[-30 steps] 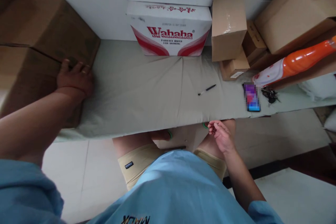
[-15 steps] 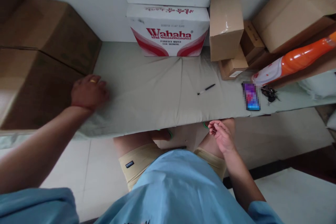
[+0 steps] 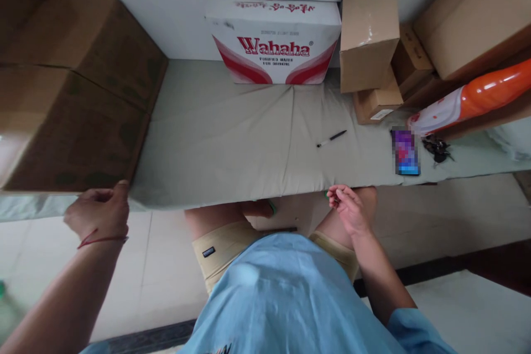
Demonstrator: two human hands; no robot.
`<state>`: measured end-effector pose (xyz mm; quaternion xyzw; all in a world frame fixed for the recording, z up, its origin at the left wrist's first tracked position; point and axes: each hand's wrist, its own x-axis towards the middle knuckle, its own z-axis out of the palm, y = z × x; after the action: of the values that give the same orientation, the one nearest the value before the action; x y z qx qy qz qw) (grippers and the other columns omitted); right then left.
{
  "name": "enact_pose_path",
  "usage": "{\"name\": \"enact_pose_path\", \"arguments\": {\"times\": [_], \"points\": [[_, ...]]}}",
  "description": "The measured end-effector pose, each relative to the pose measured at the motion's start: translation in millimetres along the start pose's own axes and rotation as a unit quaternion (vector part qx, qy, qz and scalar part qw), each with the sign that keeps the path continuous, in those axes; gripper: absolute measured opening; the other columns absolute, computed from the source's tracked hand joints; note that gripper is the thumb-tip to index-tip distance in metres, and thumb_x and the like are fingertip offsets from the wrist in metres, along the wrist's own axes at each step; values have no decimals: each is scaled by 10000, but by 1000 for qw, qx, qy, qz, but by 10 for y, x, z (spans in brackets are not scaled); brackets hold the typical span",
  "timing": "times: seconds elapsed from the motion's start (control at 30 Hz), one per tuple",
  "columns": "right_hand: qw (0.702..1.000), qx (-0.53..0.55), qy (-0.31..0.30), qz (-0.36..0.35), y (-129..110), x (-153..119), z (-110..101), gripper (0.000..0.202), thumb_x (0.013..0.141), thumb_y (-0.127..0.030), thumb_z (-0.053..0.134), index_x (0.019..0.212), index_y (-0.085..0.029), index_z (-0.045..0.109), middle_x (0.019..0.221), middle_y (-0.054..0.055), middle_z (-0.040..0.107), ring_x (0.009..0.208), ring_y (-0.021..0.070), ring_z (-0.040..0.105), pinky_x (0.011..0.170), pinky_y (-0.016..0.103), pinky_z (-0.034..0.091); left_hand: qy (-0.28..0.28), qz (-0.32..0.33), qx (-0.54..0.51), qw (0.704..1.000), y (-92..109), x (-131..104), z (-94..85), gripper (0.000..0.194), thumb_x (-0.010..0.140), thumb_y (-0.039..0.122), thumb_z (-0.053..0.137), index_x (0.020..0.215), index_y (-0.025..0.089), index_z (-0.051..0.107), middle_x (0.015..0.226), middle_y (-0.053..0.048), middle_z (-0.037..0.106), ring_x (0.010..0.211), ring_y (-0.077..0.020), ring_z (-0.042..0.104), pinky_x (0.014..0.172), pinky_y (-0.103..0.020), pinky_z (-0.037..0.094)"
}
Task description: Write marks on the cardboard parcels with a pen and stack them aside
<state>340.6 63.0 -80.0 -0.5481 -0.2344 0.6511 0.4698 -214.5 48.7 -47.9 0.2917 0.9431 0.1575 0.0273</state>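
Note:
My left hand (image 3: 99,213), with a red string on its wrist, is at the bottom front corner of a large brown cardboard box (image 3: 99,138). Its fingers are curled in and the thumb lies against the box's edge by the cloth; what is between them is hidden. Over my right thigh, just off the table's front edge, hangs my right hand (image 3: 350,210). Its fingers are loosely bent and apart, with nothing seen in them. Nearest to it on the greenish-grey cloth (image 3: 232,144) lies a pen (image 3: 332,139), with a phone (image 3: 405,150) farther right.
A white and red water carton (image 3: 276,47) stands against the wall at the back. Small brown boxes (image 3: 369,33) are stacked to its right. An orange bottle-shaped object (image 3: 493,88) slants at the far right, near a bunch of keys (image 3: 437,147).
My left hand has moved from the box's right side toward me, down to its front bottom corner. The view has shifted slightly. My right hand has stayed over the thigh.

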Motion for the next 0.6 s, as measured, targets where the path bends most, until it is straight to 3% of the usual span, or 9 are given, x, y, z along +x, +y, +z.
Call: {"name": "enact_pose_path", "arguments": {"times": [0.1, 0.2, 0.27, 0.37, 0.5, 0.6], "points": [[1000, -2, 1, -9, 9, -23, -18, 387, 739, -547, 945, 919, -228, 819, 868, 52, 766, 739, 130, 624, 659, 250, 517, 8, -24, -21, 999, 19, 16, 22, 321, 734, 614, 581, 671, 302, 541, 607, -37, 560, 812, -388, 697, 923, -591, 587], [1000, -9, 7, -20, 49, -57, -86, 384, 765, -551, 925, 930, -225, 808, 870, 53, 758, 734, 135, 621, 648, 263, 516, 3, 12, -25, 1000, 32, -71, 84, 297, 753, 567, 565, 782, 284, 648, 737, -81, 642, 1016, -447, 712, 1013, -649, 569], [999, -17, 15, -28, 64, -64, -136, 382, 775, -551, 916, 932, -223, 800, 862, 51, 751, 723, 136, 615, 638, 267, 508, -3, 48, -29, 998, 42, -176, 152, 395, 774, 553, 566, 950, 242, 734, 874, -132, 698, 1162, -477, 681, 1074, -683, 544], [998, -24, 30, -47, 17, -28, -182, 376, 769, -537, 915, 926, -220, 789, 851, 51, 745, 714, 136, 607, 627, 270, 490, -13, 121, -42, 992, 104, -342, 302, 569, 839, 561, 562, 1190, 146, 733, 1139, -219, 709, 1361, -482, 591, 1180, -688, 488], [990, -61, 65, -113, -212, 126, -165, 350, 778, -511, 894, 922, -220, 764, 838, 46, 734, 699, 138, 592, 640, 281, 488, -25, 219, -71, 973, 267, -479, 575, 541, 927, 496, 526, 1282, 119, 682, 1397, -250, 653, 1477, -412, 536, 1280, -598, 429], [953, -183, 125, -207, -510, 346, -150, 377, 837, -525, 833, 1042, -222, 745, 916, 48, 735, 762, 157, 618, 703, 306, 532, -24, 243, -83, 966, 355, -549, 770, 484, 939, 414, 552, 1273, 87, 675, 1434, -281, 636, 1442, -409, 579, 1268, -576, 437]]}}
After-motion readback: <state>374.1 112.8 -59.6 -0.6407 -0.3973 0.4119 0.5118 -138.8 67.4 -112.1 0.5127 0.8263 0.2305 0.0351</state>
